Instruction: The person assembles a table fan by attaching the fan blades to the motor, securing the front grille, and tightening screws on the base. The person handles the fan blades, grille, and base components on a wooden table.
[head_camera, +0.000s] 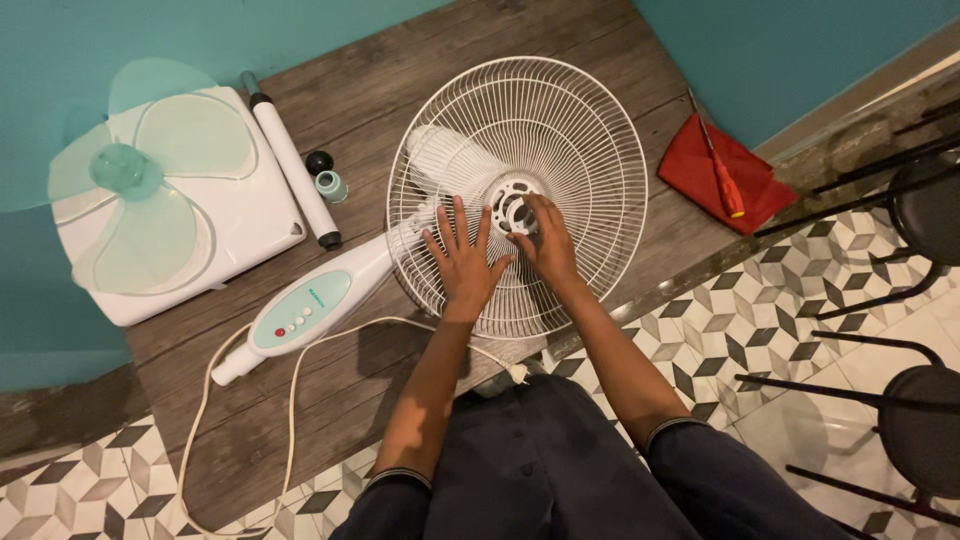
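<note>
Left hand (462, 262) flat, right hand (545, 243) apparently pinching hub of upward-facing fan grille (590, 150).

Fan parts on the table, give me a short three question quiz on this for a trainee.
1. True or false: the blade is mounted inside the wire guard.
2. Which hand is at the guard's centre ring? A left hand B right hand
3. What lies on the red cloth?

Key:
1. False; the blade rests on the white base, apart from the guard.
2. B; the left hand lies flat on the wires.
3. A red-handled screwdriver.
</note>
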